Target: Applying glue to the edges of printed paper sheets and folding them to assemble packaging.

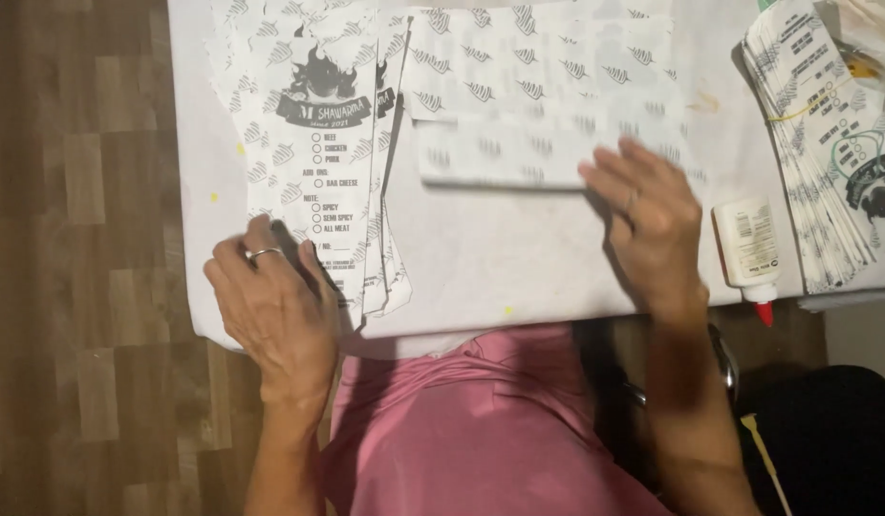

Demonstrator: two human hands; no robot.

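A folded sheet of patterned white paper (pixel 505 162) lies across the middle of the worktop (pixel 519 263), its long axis running side to side, with the person's right hand (pixel 648 225) pressing flat on its right end, fingers spread and grasping nothing. The left hand (pixel 280 306) rests open, palm down, on the near end of a fanned stack of printed paper sleeves (pixel 323 143) whose long axis runs away from the person; it is well apart from the folded sheet, so the right hand is the nearer one. More patterned sheets (pixel 543 62) lie beyond the fold. Just right of the right hand stands a white glue bottle (pixel 748 250) with a red tip, and beyond it a banded bundle of printed sleeves (pixel 825 143).
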